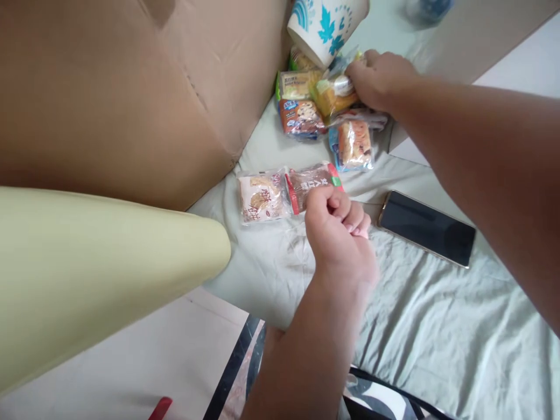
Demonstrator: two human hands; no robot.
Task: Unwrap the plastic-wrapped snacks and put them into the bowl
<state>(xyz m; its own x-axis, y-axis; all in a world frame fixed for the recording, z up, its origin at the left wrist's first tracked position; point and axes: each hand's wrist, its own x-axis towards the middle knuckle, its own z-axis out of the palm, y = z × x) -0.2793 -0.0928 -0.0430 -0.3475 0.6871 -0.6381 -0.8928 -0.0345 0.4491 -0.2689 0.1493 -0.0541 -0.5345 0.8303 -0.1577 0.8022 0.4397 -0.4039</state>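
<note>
My right hand (382,79) is closed on the edge of a clear-wrapped yellow snack packet (336,93) in the pile at the back. Beside that packet lie a brown cookie packet (301,116), a beige biscuit packet (300,84) and an orange-and-blue wrapped snack (354,144). My left hand (339,227) is curled into a fist, with nothing showing in it. It is just in front of a red-edged brown packet (308,182), partly covering it from view. A white wrapped cake or biscuit (262,197) lies to the left of that packet.
A paper cup (328,26) with blue leaf prints leans tilted behind the snacks. A large cardboard box (131,105) stands left, above a pale yellow rounded object (100,268). A phone (429,227) lies on the wrinkled green cloth (459,326). A white panel (516,58) borders the right.
</note>
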